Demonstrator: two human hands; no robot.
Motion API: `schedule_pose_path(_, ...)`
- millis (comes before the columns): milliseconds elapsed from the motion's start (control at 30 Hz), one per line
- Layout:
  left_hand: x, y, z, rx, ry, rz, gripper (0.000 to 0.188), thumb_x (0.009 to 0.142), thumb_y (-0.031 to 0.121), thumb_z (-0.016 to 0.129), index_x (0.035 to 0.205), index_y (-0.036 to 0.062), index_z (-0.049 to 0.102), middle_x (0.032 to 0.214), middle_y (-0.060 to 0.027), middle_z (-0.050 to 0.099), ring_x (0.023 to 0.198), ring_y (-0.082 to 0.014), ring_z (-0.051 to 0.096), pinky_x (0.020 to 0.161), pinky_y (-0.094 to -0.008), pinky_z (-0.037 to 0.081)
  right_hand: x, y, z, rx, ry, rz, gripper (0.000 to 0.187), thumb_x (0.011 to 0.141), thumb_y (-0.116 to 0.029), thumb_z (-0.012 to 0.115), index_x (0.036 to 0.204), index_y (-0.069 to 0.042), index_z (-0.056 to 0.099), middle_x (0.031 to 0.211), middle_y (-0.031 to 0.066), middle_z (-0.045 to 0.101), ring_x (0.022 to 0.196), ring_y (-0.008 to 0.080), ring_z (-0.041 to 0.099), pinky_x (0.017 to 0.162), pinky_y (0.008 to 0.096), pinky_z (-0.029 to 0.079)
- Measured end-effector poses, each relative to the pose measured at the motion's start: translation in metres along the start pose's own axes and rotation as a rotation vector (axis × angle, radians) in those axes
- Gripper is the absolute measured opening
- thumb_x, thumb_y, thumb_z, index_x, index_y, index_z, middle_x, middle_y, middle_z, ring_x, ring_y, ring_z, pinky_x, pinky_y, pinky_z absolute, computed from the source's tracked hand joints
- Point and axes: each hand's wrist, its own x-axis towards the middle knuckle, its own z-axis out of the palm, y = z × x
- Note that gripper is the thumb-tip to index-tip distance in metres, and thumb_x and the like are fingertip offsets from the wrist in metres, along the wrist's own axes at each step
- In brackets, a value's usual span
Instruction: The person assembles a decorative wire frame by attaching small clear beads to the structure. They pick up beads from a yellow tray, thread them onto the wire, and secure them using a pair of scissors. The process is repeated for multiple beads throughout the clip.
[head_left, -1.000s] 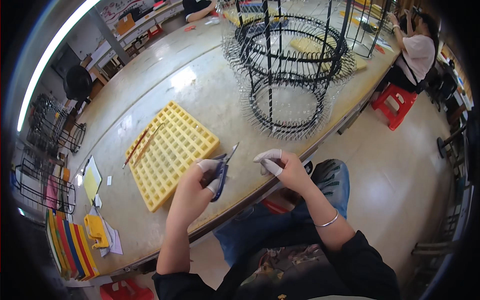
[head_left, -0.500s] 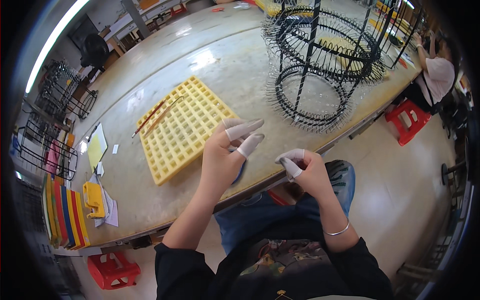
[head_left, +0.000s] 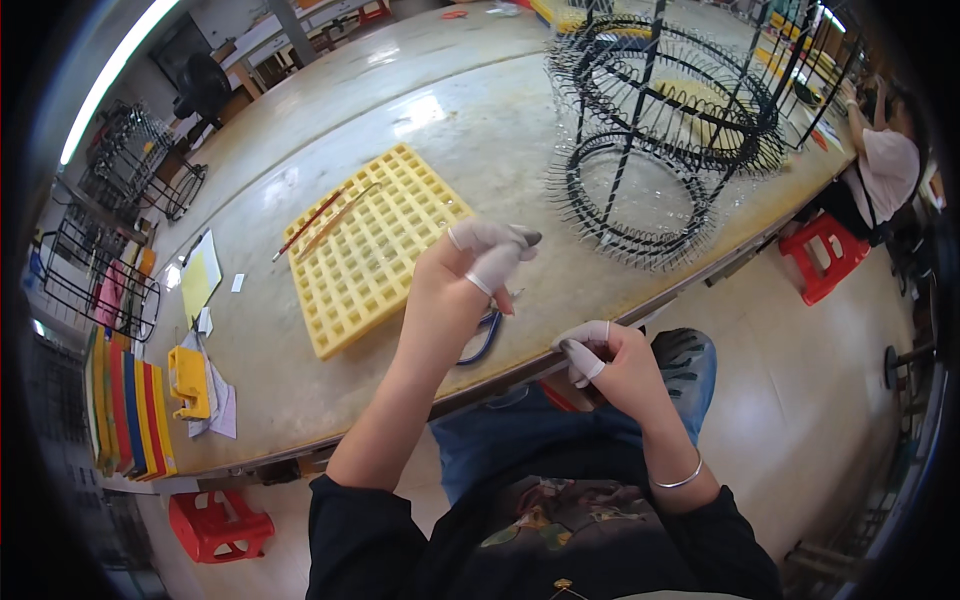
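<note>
My left hand (head_left: 462,275) hovers over the table's front edge, white cots on its fingertips. Thumb and forefinger come together in a pinch; whatever they hold, if anything, is too small to make out. Lower and to the right, in front of the table edge, my right hand (head_left: 622,368) is also closed, its cot-covered fingertips pressed together on something I cannot make out. Partly hidden under the left hand, a blue-handled tool (head_left: 486,340) lies by the edge. Beside that hand sits a yellow grid tray (head_left: 350,318), with a slim red stick (head_left: 312,222) and tan tweezers (head_left: 338,222) on it.
A black wire rack (head_left: 640,150) with rings of hooks stands at the right on the table (head_left: 270,385). Coloured folders (head_left: 130,415), a yellow tape dispenser (head_left: 188,383) and papers (head_left: 201,285) are at the left. A person (head_left: 885,165) sits at the far right; red stools (head_left: 825,258) stand nearby.
My left hand has risen slightly and turned, its fingertips drawn closer together, uncovering more of the blue-handled tool. The right hand has lowered a little. The whole view has shifted slightly.
</note>
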Motion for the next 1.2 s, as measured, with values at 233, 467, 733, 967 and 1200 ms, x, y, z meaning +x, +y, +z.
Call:
schedule_pose_path(233, 0.028, 0.009, -0.064, -0.960, 0.057, 0.271, 0.016, 0.094, 0.012, 0.051, 0.108, 0.0049, 0.054, 0.089, -0.0057, 0.058, 0.084, -0.0132, 0.057, 0.062, -0.0240, 0.049, -0.002, 0.020, 0.019, -0.024, -0.035, -0.146, 0.015, 0.087, -0.009, 0.059, 0.098, -0.002, 0.066, 0.088, 0.0073, 0.068, 0.078, 0.0112, 0.063, 0.070, 0.0236, 0.050)
schedule_pose_path(467, 0.072, 0.000, -0.092, 1.074, 0.462, 0.596, 0.010, 0.086, 0.008, 0.058, 0.093, 0.0032, 0.064, 0.087, -0.0102, 0.064, 0.075, -0.0187, 0.060, 0.071, -0.0294, 0.046, 0.012, 0.027, 0.013, -0.257, 0.264, -0.445, 0.013, 0.081, -0.005, 0.063, 0.094, -0.005, 0.067, 0.085, 0.0082, 0.064, 0.076, 0.0172, 0.061, 0.066, 0.0263, 0.048)
schedule_pose_path(733, 0.099, -0.055, -0.095, 1.463, 0.132, 0.120, 0.007, 0.073, 0.003, 0.061, 0.075, 0.0014, 0.068, 0.080, -0.0177, 0.062, 0.076, -0.0301, 0.062, 0.076, -0.0403, 0.048, 0.025, 0.028, -0.004, -0.360, 0.134, -0.413, 0.015, 0.079, -0.007, 0.062, 0.092, -0.008, 0.067, 0.082, 0.0082, 0.061, 0.078, 0.0238, 0.057, 0.071, 0.0327, 0.047)
schedule_pose_path(967, 0.104, -0.071, -0.099, 1.627, 0.109, 0.254, 0.006, 0.069, 0.000, 0.059, 0.068, -0.0005, 0.065, 0.073, -0.0184, 0.061, 0.074, -0.0360, 0.060, 0.077, -0.0423, 0.046, 0.026, 0.027, -0.004, -0.491, 0.124, -0.529, 0.017, 0.078, -0.006, 0.061, 0.094, -0.009, 0.067, 0.084, 0.0070, 0.059, 0.082, 0.0243, 0.055, 0.074, 0.0330, 0.045)
schedule_pose_path(1200, 0.105, -0.039, -0.100, 1.395, -0.062, -0.001, 0.008, 0.069, 0.002, 0.061, 0.075, -0.0019, 0.065, 0.077, -0.0182, 0.062, 0.074, -0.0318, 0.061, 0.071, -0.0385, 0.049, 0.026, 0.033, -0.009, -0.479, 0.090, -0.564, 0.019, 0.079, -0.005, 0.063, 0.097, -0.009, 0.068, 0.085, 0.0059, 0.058, 0.082, 0.0214, 0.054, 0.073, 0.0299, 0.046)
